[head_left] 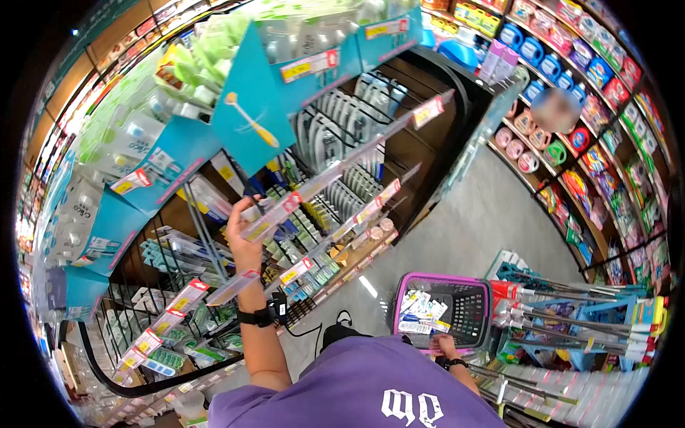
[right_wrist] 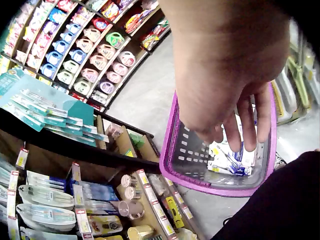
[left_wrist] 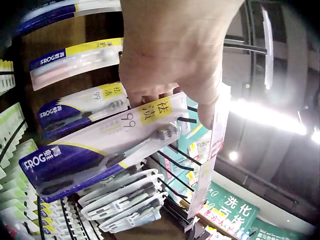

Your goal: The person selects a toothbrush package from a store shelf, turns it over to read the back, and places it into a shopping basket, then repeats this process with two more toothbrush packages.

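Observation:
My left hand [head_left: 244, 227] reaches up into a display rack of toothbrushes. In the left wrist view its curled fingers hold the upper edge of a blue-and-white toothbrush pack [left_wrist: 105, 145] at the front of a hook, partly hidden behind the pack. The thumb lies beside a price-label strip [left_wrist: 212, 150]. Similar toothbrush packs hang behind. My right hand [head_left: 447, 347] is at the near rim of a purple-rimmed shopping basket [head_left: 408, 282]. In the right wrist view its loose, spread fingers hang over the basket, where several small white-and-blue packs [right_wrist: 227, 162] lie.
Teal display boxes [head_left: 253, 114] top the rack, and label rails [head_left: 374, 146] stick out from it. Mops and brushes [head_left: 564, 321] stand right of the basket. Detergent shelves [head_left: 564, 64] curve along the far right, beyond the grey floor [head_left: 464, 221].

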Demonstrator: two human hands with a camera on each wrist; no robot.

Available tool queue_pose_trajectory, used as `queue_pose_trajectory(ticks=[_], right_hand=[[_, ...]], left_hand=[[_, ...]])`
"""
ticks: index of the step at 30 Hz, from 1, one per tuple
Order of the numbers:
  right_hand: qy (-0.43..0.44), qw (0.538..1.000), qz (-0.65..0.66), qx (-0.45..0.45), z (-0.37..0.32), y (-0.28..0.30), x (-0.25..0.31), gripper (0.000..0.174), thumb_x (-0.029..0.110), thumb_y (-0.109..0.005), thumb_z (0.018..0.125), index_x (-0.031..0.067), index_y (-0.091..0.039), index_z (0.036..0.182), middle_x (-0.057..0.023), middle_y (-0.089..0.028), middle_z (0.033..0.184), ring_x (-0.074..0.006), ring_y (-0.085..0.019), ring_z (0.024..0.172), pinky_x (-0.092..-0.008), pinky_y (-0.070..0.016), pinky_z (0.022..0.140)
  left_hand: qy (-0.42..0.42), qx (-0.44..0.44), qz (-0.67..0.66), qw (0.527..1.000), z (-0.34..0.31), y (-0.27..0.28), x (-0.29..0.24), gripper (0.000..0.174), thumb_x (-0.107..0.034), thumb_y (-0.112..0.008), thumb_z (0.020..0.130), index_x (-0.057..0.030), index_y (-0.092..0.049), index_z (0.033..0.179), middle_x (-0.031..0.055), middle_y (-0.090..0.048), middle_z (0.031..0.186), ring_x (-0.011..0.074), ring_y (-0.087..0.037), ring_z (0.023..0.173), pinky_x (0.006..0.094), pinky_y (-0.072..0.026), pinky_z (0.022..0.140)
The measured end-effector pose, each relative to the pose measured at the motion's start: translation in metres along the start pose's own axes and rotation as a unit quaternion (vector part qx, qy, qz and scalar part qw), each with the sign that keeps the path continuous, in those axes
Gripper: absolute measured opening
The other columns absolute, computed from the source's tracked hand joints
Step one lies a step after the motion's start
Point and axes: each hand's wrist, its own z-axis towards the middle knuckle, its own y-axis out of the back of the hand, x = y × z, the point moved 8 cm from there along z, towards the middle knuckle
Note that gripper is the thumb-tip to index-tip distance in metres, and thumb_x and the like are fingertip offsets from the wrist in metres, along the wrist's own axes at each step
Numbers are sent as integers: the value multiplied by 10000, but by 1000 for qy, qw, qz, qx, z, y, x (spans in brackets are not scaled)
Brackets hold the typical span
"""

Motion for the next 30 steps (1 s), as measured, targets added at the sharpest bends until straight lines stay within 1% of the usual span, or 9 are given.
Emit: queue_pose_trajectory(ticks=[1, 3, 5, 10, 14, 17, 23, 27, 30], right_hand=[[-7, 1000, 15, 4, -2, -4, -5, 231, 86, -514, 931, -20, -637, 1095, -190, -709, 903, -296, -712, 677, -417, -596, 586], [42, 998, 34, 29, 30, 8, -2, 213, 71, -498, 928, -23, -627, 1069, -189, -703, 889, -285, -706, 662, -417, -577, 521], [14, 1000, 17, 13, 3, 27, 0, 214, 85, -507, 930, -17, -626, 1075, -188, -705, 891, -284, -709, 672, -410, -575, 520], [-12, 999, 31, 12, -14, 37, -19, 239, 132, -564, 936, -10, -634, 1115, -174, -712, 933, -282, -715, 712, -412, -587, 544], [-26, 999, 23, -9, -14, 48, -41, 243, 169, -612, 939, -51, -642, 1038, -167, -705, 901, -275, -697, 649, -405, -568, 515], [-34, 998, 52, -11, -19, 60, -61, 223, 159, -613, 933, -48, -652, 1005, -153, -700, 864, -268, -693, 633, -409, -556, 499], [-36, 997, 65, -12, 0, 62, -80, 174, 111, -569, 895, -4, -670, 978, -142, -683, 794, -241, -658, 565, -392, -531, 467], [-24, 998, 55, -21, -4, 66, -87, 159, 109, -581, 881, 4, -687, 935, -126, -674, 749, -225, -649, 550, -390, -536, 466], [61, 997, -28, -45, -10, 70, -29, 171, 150, -611, 883, 8, -698, 844, -108, -678, 718, -189, -615, 531, -344, -516, 470]], left_hand=[[40, -17, -5, 999, 0, 10, 8, 380, -65, -698, 905, 11, -586, 1261, 87, -669, 1174, 150, -643, 968, 274, -493, 859], [3, -30, -11, 999, -1, -4, 9, 371, -42, -684, 889, 13, -595, 1245, 72, -669, 1128, 131, -641, 948, 267, -502, 799], [35, -82, -7, 996, -15, -3, 14, 359, 44, -688, 858, -2, -624, 1208, -1, -660, 962, 79, -616, 842, 232, -488, 726], [21, -119, -51, 991, -22, 5, 21, 339, 10, -703, 859, 0, -630, 1190, 9, -662, 1006, 101, -622, 892, 243, -491, 800], [-1, -112, -9, 994, -22, 15, 36, 370, -5, -719, 859, 3, -616, 1214, 37, -671, 1063, 119, -628, 952, 256, -490, 849], [62, -192, -50, 978, -37, -7, 15, 373, -16, -723, 871, 3, -603, 1223, 64, -681, 1084, 132, -639, 966, 260, -494, 856], [48, -177, -103, 978, -60, -54, -11, 457, -41, -683, 927, -4, -489, 1339, 135, -672, 1160, 180, -670, 980, 296, -533, 835], [106, -137, -44, 984, -92, -72, 0, 383, -58, -658, 955, -43, -526, 1314, 99, -697, 993, 86, -606, 767, 219, -443, 641], [137, -90, -32, 986, -100, -100, 7, 395, -54, -664, 950, -61, -527, 1321, 78, -683, 971, 58, -549, 708, 227, -382, 560]])
